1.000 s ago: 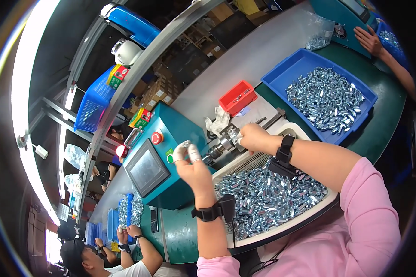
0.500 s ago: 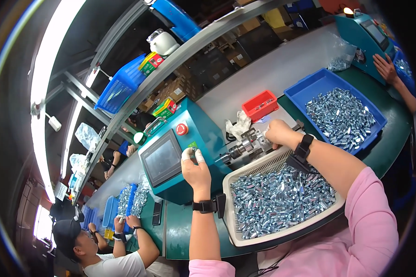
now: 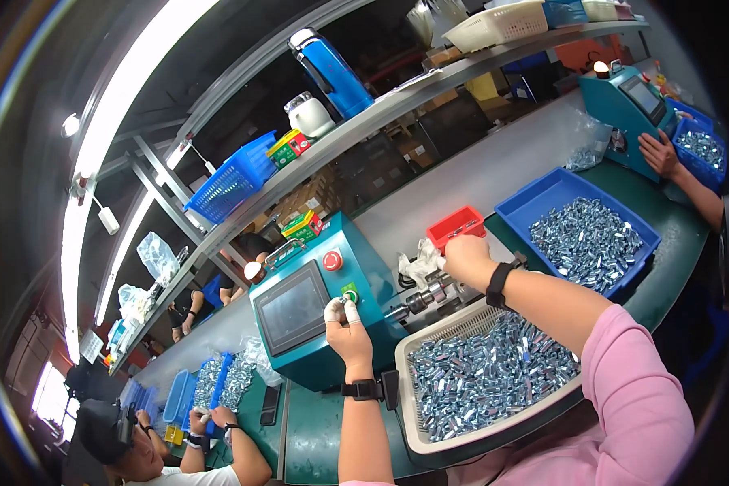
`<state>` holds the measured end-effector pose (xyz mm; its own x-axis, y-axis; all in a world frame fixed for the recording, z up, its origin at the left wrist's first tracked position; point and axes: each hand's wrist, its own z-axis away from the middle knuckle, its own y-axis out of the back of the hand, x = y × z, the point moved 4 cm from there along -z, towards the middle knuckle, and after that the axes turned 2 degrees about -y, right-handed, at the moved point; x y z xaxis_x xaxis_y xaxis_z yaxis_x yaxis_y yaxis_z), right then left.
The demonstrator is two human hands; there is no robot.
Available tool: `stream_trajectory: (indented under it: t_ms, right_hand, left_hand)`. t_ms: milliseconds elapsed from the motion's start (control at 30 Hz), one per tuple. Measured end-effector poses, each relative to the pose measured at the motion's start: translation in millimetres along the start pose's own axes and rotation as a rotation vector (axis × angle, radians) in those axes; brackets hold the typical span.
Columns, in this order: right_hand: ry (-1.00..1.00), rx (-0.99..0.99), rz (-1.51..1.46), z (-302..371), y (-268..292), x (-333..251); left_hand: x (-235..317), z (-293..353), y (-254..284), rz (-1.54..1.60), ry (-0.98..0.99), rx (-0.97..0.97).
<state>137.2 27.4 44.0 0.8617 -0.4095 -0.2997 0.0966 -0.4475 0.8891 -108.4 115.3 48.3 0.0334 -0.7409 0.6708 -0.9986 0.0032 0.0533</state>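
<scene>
A small silvery metal piece (image 3: 346, 299) sits between left-hand fingers (image 3: 333, 311), partly hidden; loose pieces (image 3: 486, 377) fill a cream basket (image 3: 405, 405).

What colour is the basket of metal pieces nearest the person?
The basket is cream; the head view shows it best.

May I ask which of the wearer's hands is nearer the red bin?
Right hand: it overlaps the bin in view; the left hand is lower left, by the green button.

Past the left hand (image 3: 349, 338) stands a teal machine (image 3: 379, 287), under the right hand (image 3: 467, 260) a metal fixture (image 3: 439, 295), beyond that hand a red bin (image 3: 475, 228), to its right a blue tray (image 3: 526, 199), on its near side a basket (image 3: 404, 385) of metal parts (image 3: 486, 374).
</scene>
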Motion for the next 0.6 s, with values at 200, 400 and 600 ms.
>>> stream_trajectory:
  t_ms: [200,400,600]
  right_hand:
    - [0.064,-0.047,0.056,24,-25,5]
    - [0.053,-0.105,0.059,1,-13,2]
    - [-0.030,-0.083,-0.065,10,-28,11]
  left_hand:
    - [9,2,1,-0.020,-0.048,0.005]
    - [14,2,-3,-0.089,-0.046,-0.009]
    - [21,7,-5,-0.208,-0.079,-0.033]
